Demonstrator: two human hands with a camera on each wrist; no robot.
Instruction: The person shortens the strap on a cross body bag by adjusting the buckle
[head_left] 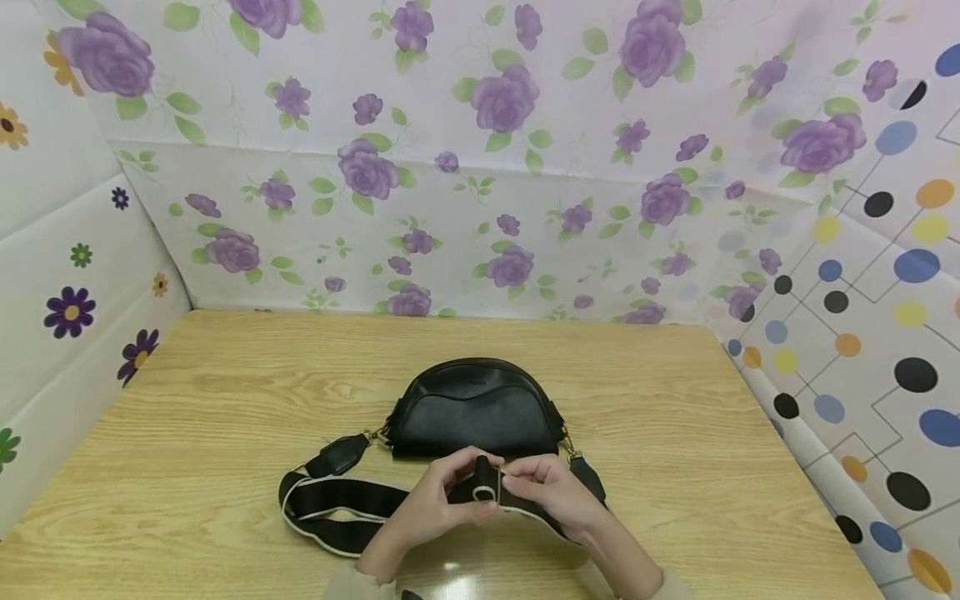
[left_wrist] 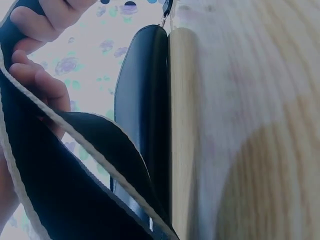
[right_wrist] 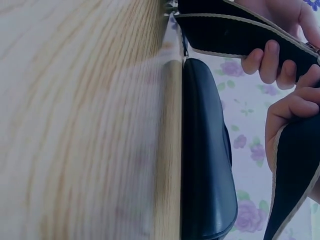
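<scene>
A black half-moon handbag (head_left: 472,425) stands upright on the table, with its shoulder strap (head_left: 352,497) attached at both ends by gold-coloured clasps. The strap is black webbing with cream edges. In front of the bag, my left hand (head_left: 431,500) holds a section of it that bends into a small loop (head_left: 482,471). Right beside that loop is a thin metal slider (head_left: 498,485). My right hand (head_left: 558,496) pinches the strap at the slider's right side. Both wrist views show fingers curled on the webbing; in the right wrist view the bag (right_wrist: 205,150) stands behind.
The wood-grain table (head_left: 247,375) extends around the bag. Floral sheeting (head_left: 442,225) hangs along its back edge, with dotted sheeting (head_left: 847,400) on the right. Left of the hands, the strap lies in a wide fold beside a black leather end tab (head_left: 341,455).
</scene>
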